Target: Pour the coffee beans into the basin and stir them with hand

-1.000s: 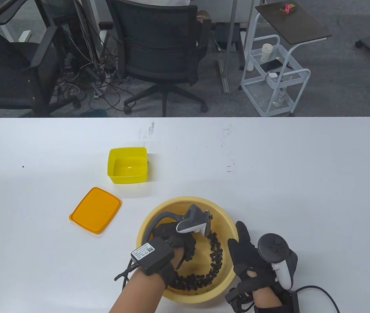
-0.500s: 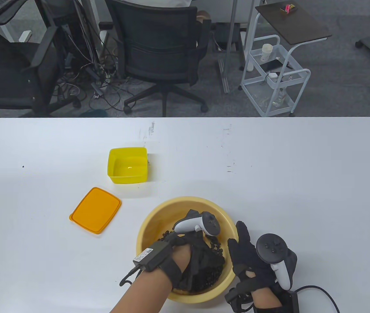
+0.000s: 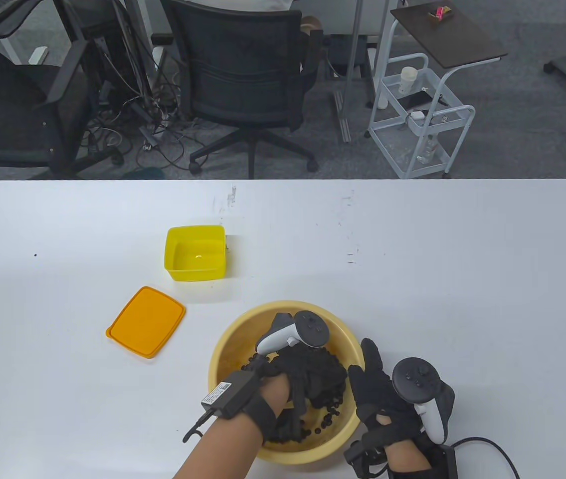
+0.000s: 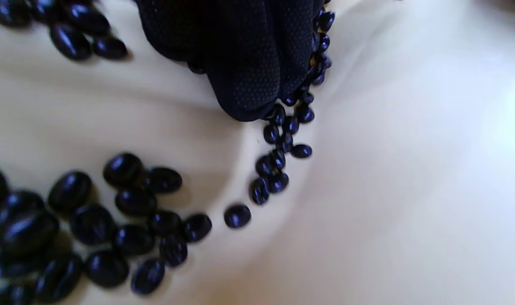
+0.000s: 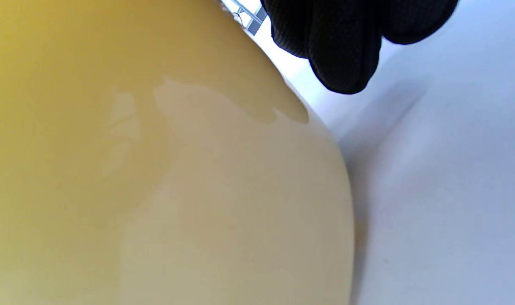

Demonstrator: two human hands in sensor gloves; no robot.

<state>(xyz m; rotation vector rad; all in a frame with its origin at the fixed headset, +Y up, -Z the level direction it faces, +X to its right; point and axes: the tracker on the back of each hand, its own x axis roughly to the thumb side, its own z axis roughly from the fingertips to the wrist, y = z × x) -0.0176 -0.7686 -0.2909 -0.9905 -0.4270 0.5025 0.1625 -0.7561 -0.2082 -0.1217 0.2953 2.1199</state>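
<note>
Beans (image 3: 330,406) in the round basin (image 3: 283,312), left hand (image 3: 307,374) among them.
Glossy dark oval beans (image 4: 126,220) lie scattered on the smooth, pale yellow plastic floor of the basin, at the table's near edge. The left hand, in a dotted black fabric glove, has straight fingers (image 4: 249,72) touching the beans. The right hand (image 3: 377,394) rests flat and relaxed against the basin's right outer wall (image 5: 155,169). Farther left sit a square yellow tub (image 3: 195,253) and a flat orange lid (image 3: 146,321) with rounded corners.
</note>
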